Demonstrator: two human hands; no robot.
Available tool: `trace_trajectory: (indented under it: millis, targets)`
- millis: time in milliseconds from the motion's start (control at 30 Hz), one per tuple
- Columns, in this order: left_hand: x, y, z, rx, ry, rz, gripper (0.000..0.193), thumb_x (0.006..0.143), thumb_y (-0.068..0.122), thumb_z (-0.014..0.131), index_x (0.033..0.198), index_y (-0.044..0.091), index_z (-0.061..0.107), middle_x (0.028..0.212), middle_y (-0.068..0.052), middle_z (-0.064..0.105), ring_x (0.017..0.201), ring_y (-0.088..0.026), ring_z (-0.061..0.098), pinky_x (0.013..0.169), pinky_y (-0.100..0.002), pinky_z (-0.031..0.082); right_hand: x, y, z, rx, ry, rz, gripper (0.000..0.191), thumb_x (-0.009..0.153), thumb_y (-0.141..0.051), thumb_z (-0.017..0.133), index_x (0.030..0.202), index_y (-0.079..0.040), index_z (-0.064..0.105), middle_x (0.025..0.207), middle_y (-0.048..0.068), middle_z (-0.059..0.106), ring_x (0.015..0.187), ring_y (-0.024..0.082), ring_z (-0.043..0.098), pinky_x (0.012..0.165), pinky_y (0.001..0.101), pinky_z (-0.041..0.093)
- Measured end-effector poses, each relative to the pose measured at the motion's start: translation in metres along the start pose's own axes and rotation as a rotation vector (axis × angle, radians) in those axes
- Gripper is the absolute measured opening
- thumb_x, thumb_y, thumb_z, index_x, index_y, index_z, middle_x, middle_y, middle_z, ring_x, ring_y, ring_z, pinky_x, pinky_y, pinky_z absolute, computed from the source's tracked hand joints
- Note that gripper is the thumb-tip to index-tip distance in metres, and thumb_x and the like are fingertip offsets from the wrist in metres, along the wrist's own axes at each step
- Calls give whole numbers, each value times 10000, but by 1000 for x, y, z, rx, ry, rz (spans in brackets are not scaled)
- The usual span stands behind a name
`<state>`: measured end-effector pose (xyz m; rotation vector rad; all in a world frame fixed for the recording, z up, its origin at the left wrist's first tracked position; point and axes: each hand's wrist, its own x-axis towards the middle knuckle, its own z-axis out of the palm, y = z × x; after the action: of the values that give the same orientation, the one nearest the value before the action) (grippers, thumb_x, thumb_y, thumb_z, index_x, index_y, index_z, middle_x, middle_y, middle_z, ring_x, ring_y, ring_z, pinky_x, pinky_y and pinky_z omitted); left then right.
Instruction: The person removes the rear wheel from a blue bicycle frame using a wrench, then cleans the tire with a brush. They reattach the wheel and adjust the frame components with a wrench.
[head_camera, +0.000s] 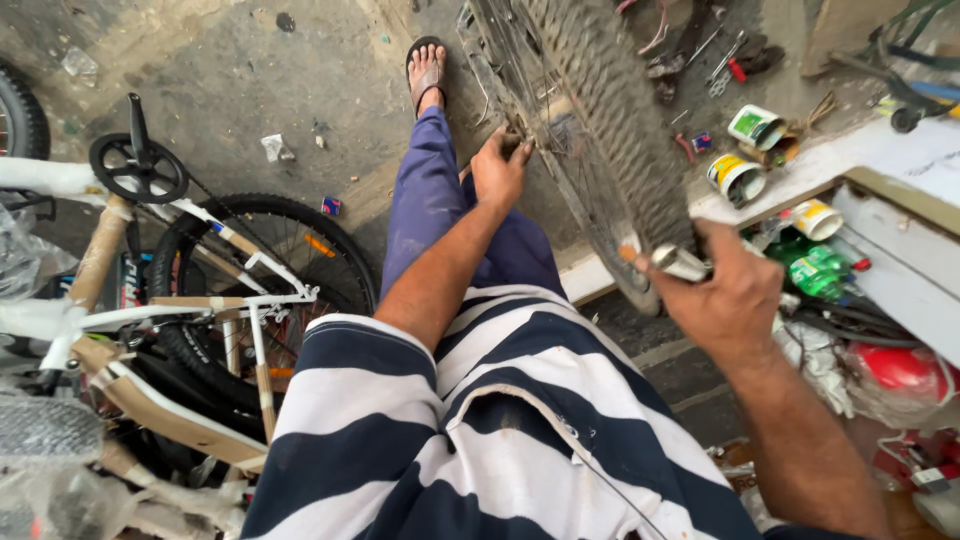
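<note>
My left hand (498, 172) pinches the hub of the bicycle wheel (590, 140) standing upright before my knees; my right hand (725, 295) clenches a metal tool (680, 263) at its near rim. Steadying the hub firmly seems wise.

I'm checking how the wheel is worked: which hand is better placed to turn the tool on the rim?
Probably the right hand: it already grips the metal tool against the knobby tire. The left hand is at the wheel's hub, steadying it.
</note>
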<state>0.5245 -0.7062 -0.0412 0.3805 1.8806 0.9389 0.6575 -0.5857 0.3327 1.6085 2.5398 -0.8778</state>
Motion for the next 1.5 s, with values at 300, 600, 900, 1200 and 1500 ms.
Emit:
trace_trajectory:
  millis: [300,600,900,1200,1500]
  targets:
    - [8,-50,-7,246,-198,265,310,904,232,744,1148,41,727,1143,-209,737,1128,-337,705,1026,-413,516,2,1,-3,42,-24,79,549,845,-263,951,1174,44,636,949,163,746,833,250,759,748,363,594]
    - [16,-73,16,-169,-211,-128,518,1060,421,527,1305,-31,593,1093,-187,656,998,-298,607,833,-396,488,5,-1,-1,68,-43,37,560,839,-270,953,1177,34,626,953,155,755,850,243,769,756,355,603]
    - [4,-23,2,-302,-194,-211,434,966,323,679,1216,-25,612,950,-75,712,794,-113,683,716,-279,561,5,0,-1,79,-58,63,540,854,-254,949,1173,29,617,956,155,751,849,246,768,752,354,596]
    - [3,-26,-4,147,-132,220,249,928,177,723,1112,15,674,945,-170,736,860,-301,732,814,-401,556,-4,10,-6,57,-79,96,487,850,-245,925,1132,36,644,905,154,750,781,235,760,687,349,583]
    - [-6,-9,-4,218,-153,184,172,927,198,710,1006,52,667,870,-185,737,879,-354,729,932,-454,535,-5,-7,3,-187,-72,-207,457,764,-219,864,1120,24,713,793,173,692,635,321,682,597,431,539]
